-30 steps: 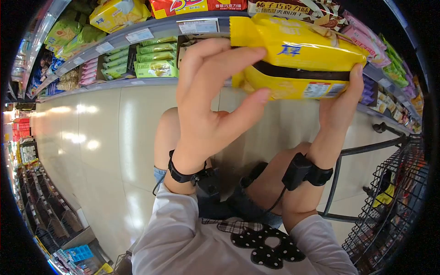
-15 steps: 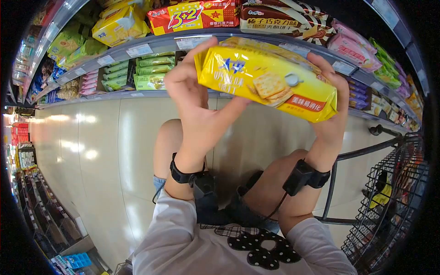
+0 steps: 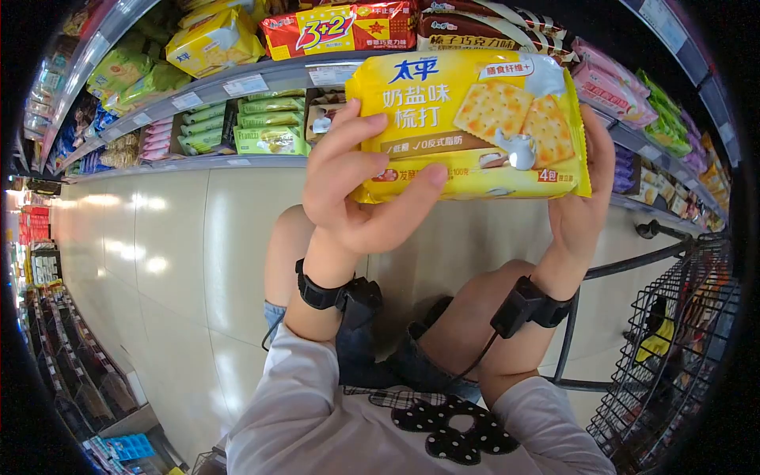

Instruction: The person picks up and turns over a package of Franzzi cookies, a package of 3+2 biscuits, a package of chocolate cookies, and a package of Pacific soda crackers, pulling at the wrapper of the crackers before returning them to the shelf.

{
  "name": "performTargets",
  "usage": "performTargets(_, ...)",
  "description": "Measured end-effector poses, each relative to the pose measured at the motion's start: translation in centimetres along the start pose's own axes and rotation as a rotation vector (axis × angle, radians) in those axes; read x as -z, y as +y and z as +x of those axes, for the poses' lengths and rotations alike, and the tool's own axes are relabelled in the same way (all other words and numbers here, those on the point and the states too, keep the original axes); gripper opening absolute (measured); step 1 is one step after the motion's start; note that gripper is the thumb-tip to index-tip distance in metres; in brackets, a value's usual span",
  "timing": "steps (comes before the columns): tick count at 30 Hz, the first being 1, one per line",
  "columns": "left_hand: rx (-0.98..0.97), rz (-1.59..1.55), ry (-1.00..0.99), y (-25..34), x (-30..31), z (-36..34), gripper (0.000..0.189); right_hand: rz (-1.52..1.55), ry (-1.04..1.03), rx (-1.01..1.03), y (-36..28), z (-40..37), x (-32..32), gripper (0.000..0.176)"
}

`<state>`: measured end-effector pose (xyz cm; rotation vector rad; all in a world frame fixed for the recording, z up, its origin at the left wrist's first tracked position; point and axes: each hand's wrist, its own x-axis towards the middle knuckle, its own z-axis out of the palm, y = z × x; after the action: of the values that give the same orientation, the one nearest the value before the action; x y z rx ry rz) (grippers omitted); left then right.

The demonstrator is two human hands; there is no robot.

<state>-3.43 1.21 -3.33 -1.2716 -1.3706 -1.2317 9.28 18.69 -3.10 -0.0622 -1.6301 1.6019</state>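
Note:
Between both hands I hold a yellow packet of crackers (image 3: 443,119), its broad front with printed crackers and a small jug facing me. My left hand (image 3: 360,186) grips the packet's left end, thumb on the lower front and fingers around the edge. On the right end, my right hand (image 3: 590,170) is wrapped round the side, its fingers partly hidden behind the packet. The packet is raised in front of the shelves, nearly level. Black straps with small boxes sit on both wrists.
Ahead, a shelf (image 3: 226,85) bears another yellow cracker packet (image 3: 215,43), a red biscuit pack (image 3: 336,30) and pink packs (image 3: 606,91). Green packs (image 3: 271,136) lie on the lower shelf. To the right stands a black wire cart (image 3: 673,340) with a yellow item inside. Tiled floor (image 3: 174,293) lies below.
The cracker packet has turned in my hands, from showing its narrow side to showing its broad front. Both hands still grip its ends.

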Motion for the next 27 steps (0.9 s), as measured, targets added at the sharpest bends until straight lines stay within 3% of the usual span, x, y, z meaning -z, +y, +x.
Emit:
performTargets(7, -0.107, 0.065, -0.212, -0.4, 0.6, 0.1, 0.024, -0.013, 0.101, -0.018, 0.0, 0.1, -1.1, 0.054)
performTargets(9, -0.124, 0.066, -0.216, -0.5, 0.8, 0.0, 0.026, -0.100, 0.027, 0.098, 0.2, 0.0, -1.1, 0.036)
performTargets(13, 0.021, -0.030, -0.236, -0.5, 0.9, -0.3, 0.038, 0.019, 0.078, 0.099, 0.0, 0.0, -1.9, 0.032)
performTargets(16, 0.084, -0.109, -0.203, -0.6, 0.5, -0.6, 0.046, 0.169, 0.149, -0.020, -0.8, 0.2, -2.2, 0.027)
performTargets(18, 0.103, -0.143, -0.202, -0.7, 0.6, -0.7, 0.050, 0.123, 0.055, 0.062, -0.9, 0.5, -2.1, 0.024)
performTargets(24, 0.008, -0.121, -0.213, -1.0, 1.2, -0.5, 0.054, -0.049, -0.009, -0.003, -2.7, 0.4, -1.8, 0.020)
performTargets(27, -0.034, -0.098, -0.230, -0.9, 1.0, -0.6, 0.056, -0.228, 0.063, 0.068, -2.4, 0.4, -1.8, 0.017)
